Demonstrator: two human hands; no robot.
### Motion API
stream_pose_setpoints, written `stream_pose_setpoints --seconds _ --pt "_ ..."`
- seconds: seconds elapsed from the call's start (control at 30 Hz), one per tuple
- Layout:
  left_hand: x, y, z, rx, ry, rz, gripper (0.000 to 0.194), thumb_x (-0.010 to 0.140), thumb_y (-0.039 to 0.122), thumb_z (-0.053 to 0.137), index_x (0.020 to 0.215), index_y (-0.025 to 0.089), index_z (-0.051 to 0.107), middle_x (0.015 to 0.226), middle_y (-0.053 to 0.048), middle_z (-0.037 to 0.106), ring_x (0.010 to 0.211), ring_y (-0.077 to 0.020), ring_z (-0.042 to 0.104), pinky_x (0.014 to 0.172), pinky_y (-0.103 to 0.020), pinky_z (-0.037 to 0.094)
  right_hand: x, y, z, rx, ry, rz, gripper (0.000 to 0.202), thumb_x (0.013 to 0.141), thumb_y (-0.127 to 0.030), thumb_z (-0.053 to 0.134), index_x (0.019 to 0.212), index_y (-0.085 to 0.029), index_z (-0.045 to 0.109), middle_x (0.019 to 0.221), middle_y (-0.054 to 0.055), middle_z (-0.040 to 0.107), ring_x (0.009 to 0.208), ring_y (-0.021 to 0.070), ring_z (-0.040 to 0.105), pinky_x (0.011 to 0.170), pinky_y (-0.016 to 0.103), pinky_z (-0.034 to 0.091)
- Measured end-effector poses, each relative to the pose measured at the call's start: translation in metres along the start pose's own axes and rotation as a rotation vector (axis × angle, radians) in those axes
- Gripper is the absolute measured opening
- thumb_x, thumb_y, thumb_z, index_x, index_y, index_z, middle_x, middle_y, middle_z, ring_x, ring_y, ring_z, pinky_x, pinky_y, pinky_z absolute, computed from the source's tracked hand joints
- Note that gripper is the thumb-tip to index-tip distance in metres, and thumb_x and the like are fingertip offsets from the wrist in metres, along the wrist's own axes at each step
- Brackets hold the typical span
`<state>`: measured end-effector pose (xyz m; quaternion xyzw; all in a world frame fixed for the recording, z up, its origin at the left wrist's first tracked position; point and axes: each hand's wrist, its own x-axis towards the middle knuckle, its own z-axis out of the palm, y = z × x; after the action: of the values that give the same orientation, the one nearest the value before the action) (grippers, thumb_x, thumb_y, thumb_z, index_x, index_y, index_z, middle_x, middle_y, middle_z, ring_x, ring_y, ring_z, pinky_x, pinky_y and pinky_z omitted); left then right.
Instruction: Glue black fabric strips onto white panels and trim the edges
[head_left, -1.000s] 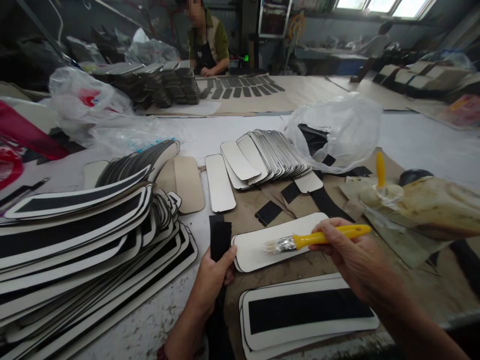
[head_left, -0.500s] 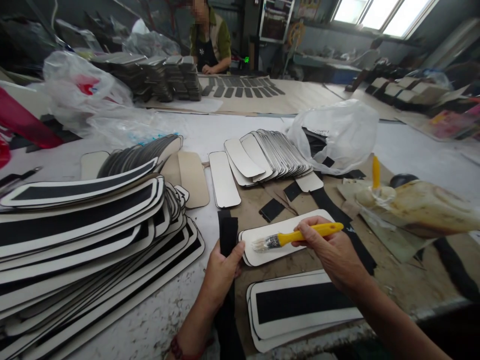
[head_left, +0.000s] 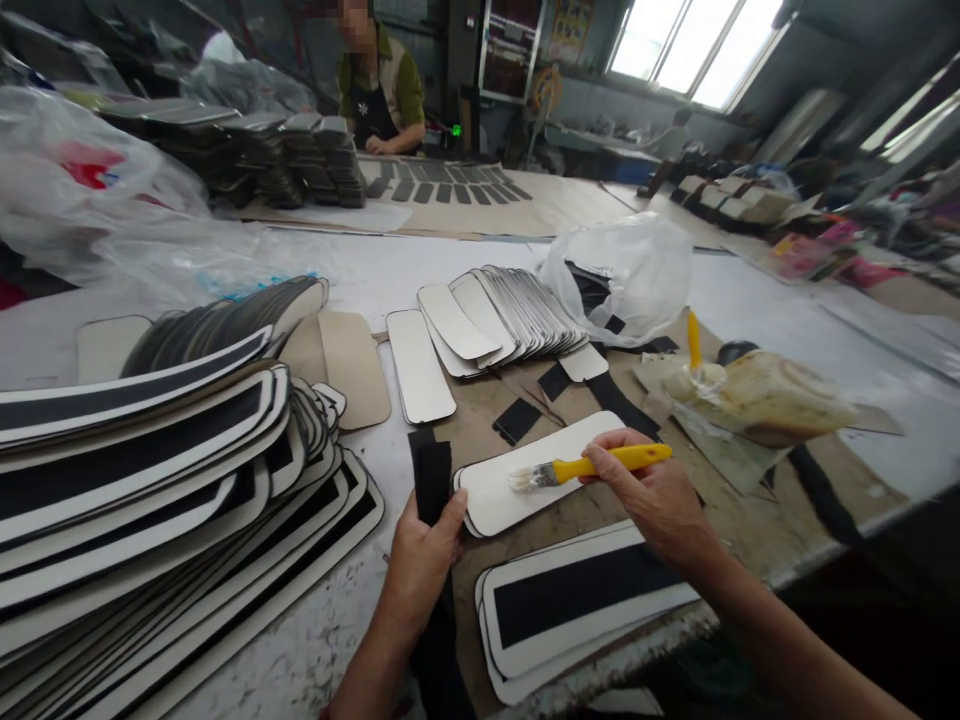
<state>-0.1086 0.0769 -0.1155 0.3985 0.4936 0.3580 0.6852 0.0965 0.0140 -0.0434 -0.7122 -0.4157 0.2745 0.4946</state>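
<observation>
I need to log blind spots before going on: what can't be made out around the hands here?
Head view only:
- Black strip: lower part hidden under the left hand.
- Brush: handle middle covered by right hand fingers; wetness of the bristles too small to tell.
- White panel: near-left edge hidden by the left thumb.

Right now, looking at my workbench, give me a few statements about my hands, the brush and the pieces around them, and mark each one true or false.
1. The right hand holds a yellow-handled brush. True.
2. The brush bristles rest on a black strip. False: they rest on the plain white panel.
3. The left hand grips a black fabric strip beside that panel. True.
4. The finished panel with the black centre lies beyond the white panel. False: it lies nearer the person, at the table edge.
5. A big stack of black-and-white panels sits to the left. True.
</observation>
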Motion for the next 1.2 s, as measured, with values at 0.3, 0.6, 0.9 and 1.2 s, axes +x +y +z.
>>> stream_pose_setpoints --seconds 0.3,0.6,0.9,1.2 --pt "-0.001 0.001 0.0 0.132 0.118 -0.022 0.047 0.065 0.046 0.07 0.097 0.014 0.057 0.053 0.005 0.053 0.043 -0.0134 0.046 0.041 -0.024 0.038 0.008 0.014 -0.045 -0.397 0.178 -0.126 0.028 0.082 -0.047 0.053 0.083 -0.019 0.057 0.076 0.003 0.061 0.067 0.0183 0.061 0.06 0.029 0.048" --pt "-0.003 0.003 -0.003 0.255 0.135 0.004 0.048 0.065 0.048 0.069 0.098 0.013 0.06 0.063 -0.002 0.063 0.055 -0.02 0.057 0.047 -0.027 0.043 0.015 0.011 -0.06 -0.637 0.214 -0.42 0.015 0.086 -0.033 0.049 0.081 -0.021 0.055 0.08 0.004 0.058 0.076 0.0188 0.057 0.074 0.033 0.045" --pt "-0.003 0.0 -0.004 0.262 0.144 0.02 0.049 0.065 0.048 0.069 0.1 0.014 0.061 0.06 -0.001 0.061 0.057 -0.0218 0.058 0.048 -0.028 0.045 0.016 -0.002 -0.067 -0.684 0.175 -0.562 0.005 0.085 -0.026 0.051 0.083 -0.023 0.054 0.082 0.005 0.057 0.082 0.0206 0.056 0.078 0.035 0.045" --pt "-0.005 -0.005 -0.002 0.164 0.141 0.054 0.046 0.065 0.045 0.07 0.099 0.016 0.061 0.066 -0.003 0.063 0.063 -0.0211 0.06 0.05 -0.027 0.046 -0.006 -0.015 -0.029 -0.513 0.036 -0.402 0.01 0.085 -0.032 0.052 0.08 -0.024 0.056 0.08 0.003 0.057 0.075 0.0193 0.057 0.071 0.032 0.046"
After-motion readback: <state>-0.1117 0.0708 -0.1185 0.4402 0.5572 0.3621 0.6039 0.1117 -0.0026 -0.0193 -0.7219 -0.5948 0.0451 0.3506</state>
